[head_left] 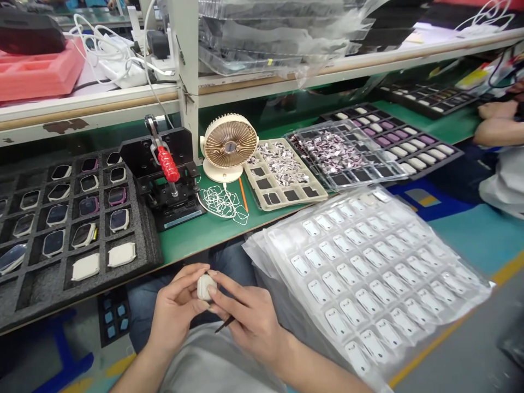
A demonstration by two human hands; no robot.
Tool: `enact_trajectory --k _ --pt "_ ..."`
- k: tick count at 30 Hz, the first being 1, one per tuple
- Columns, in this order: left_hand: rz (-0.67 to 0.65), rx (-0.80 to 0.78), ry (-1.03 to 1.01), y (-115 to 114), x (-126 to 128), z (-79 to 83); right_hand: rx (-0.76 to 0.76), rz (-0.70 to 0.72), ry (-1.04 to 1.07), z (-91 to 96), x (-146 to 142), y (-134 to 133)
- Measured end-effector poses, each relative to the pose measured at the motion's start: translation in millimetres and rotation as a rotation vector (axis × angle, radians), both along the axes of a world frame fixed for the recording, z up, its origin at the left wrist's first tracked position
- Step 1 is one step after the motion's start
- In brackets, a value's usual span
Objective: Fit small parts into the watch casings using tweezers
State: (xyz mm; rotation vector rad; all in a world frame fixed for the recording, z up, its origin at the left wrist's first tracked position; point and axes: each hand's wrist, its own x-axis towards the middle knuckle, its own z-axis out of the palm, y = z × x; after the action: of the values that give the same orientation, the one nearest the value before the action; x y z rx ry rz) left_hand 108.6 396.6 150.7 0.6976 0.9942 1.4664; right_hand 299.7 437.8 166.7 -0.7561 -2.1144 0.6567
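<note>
A small cream watch case (pixel 206 286) is held up in front of my body between both hands. My left hand (pixel 174 308) grips it from the left, fingertips at its top edge. From the right, my right hand (pixel 254 316) presses thumb and fingers against it. A thin dark tool (pixel 225 324), its kind unclear, sticks out below the right-hand fingers. To the left, a black foam tray (pixel 141 240) carries several watches, with two cream cases (pixel 121 254) face down in its front row. Plastic sheets (pixel 368 273) with rows of white rounded pieces lie at my right.
Behind my hands stand a press fixture with a red-handled clamp (pixel 167 164) and a cream fan (pixel 229 144) with a tangled white cable (pixel 224 203). A beige tray (pixel 282 174) and a clear tray (pixel 335 153) hold small pieces. Another person's arm (pixel 497 123) is at far right.
</note>
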Motion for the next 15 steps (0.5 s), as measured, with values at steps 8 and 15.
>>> enact_trajectory --k 8,15 --pt "0.155 -0.217 -0.005 -1 14 -1.6 -0.127 -0.118 0.058 -11.4 -15 6" --pt "0.182 -0.208 -0.085 3 10 1.5 -0.28 0.078 -0.055 -3.2 -17 15"
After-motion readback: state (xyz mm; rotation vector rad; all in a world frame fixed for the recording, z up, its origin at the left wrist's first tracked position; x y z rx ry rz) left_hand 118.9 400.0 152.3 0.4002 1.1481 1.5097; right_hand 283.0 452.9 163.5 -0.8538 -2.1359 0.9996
